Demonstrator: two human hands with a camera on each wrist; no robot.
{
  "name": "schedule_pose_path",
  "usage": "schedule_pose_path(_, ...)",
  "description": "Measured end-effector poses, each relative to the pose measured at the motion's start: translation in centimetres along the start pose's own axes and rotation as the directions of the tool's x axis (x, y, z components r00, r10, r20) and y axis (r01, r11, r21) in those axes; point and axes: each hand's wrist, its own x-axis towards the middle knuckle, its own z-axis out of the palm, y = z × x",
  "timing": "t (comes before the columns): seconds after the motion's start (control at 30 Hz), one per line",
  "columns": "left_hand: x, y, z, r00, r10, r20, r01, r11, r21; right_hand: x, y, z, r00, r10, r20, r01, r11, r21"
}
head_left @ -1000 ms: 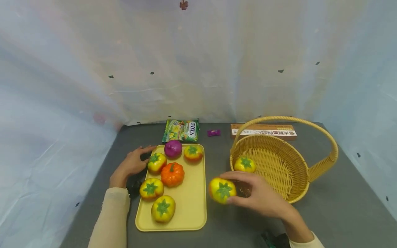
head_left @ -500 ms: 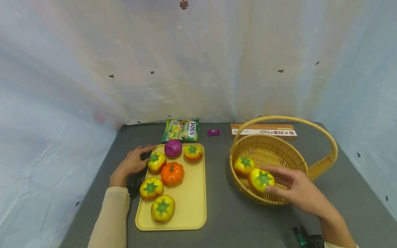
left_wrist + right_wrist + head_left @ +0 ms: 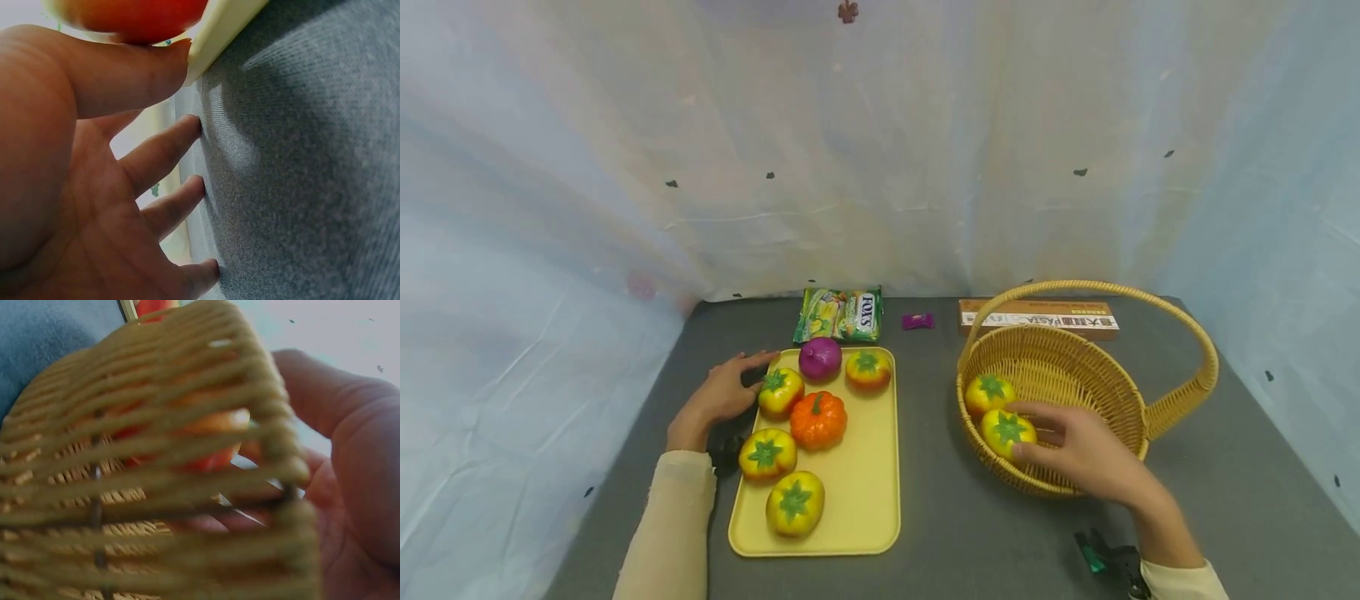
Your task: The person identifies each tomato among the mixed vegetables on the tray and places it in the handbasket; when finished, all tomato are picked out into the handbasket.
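In the head view my right hand point(image 3: 1075, 446) reaches into the yellow wicker basket point(image 3: 1097, 408), thumb and fingers around a yellow persimmon point(image 3: 1009, 432). A second persimmon point(image 3: 988, 393) lies against it at the basket's left side. In the right wrist view, the basket wall point(image 3: 144, 450) hides part of the fruit and fingers. My left hand point(image 3: 726, 392) rests at the left edge of the yellow tray point(image 3: 857, 500), fingers spread on the table and thumb at the rim. On the tray are several persimmons point(image 3: 795, 503), an orange pumpkin point(image 3: 818, 420) and a purple onion point(image 3: 820, 358).
Behind the tray lies a green candy bag point(image 3: 838, 316), with a small purple wrapped candy point(image 3: 917, 321) to its right. A brown pasta box point(image 3: 1075, 317) lies behind the basket, whose tall handle point(image 3: 1195, 375) arches over it. Pale curtains surround the grey table point(image 3: 940, 517).
My right hand has carried the persimmon rightward from between tray and basket into the basket, then slightly left beside the other one. My left hand has stayed in place.
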Motion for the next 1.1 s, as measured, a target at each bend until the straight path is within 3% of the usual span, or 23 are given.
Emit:
schedule_pose_path(0.33, 0.2, -0.1, 0.2, 1.0, 0.009, -0.003, -0.009, 1.0, -0.009, 0.0, -0.3, 0.3, 0.993, -0.031, -0.116, 0.015, 0.99, -0.137)
schedule_pose_path(0.47, 0.2, -0.2, 0.1, 1.0, 0.01, -0.003, -0.01, 1.0, -0.022, -0.4, -0.9, 0.0, 0.987, -0.013, -0.16, -0.004, 0.994, -0.108)
schedule_pose_path(0.57, 0.2, -0.1, 0.1, 1.0, 0.013, -0.006, -0.013, 1.0, -0.015, -0.4, -1.3, 0.1, 0.986, -0.033, -0.166, 0.029, 0.999, -0.03)
schedule_pose_path(0.67, 0.1, -0.1, 0.1, 1.0, 0.004, -0.004, -0.004, 1.0, -0.011, -0.3, -1.9, 0.6, 0.986, -0.095, -0.137, 0.108, 0.99, 0.094)
schedule_pose_path(0.8, 0.1, -0.1, 0.0, 1.0, -0.02, 0.009, 0.02, 1.0, -0.006, 0.1, -3.3, 1.8, 0.979, -0.19, -0.079, 0.202, 0.955, 0.217)
schedule_pose_path(1.1, 0.0, 0.1, -0.2, 1.0, -0.025, 0.017, 0.025, 1.0, -0.016, 1.9, -6.3, 6.5, 0.963, -0.245, 0.112, 0.212, 0.945, 0.249)
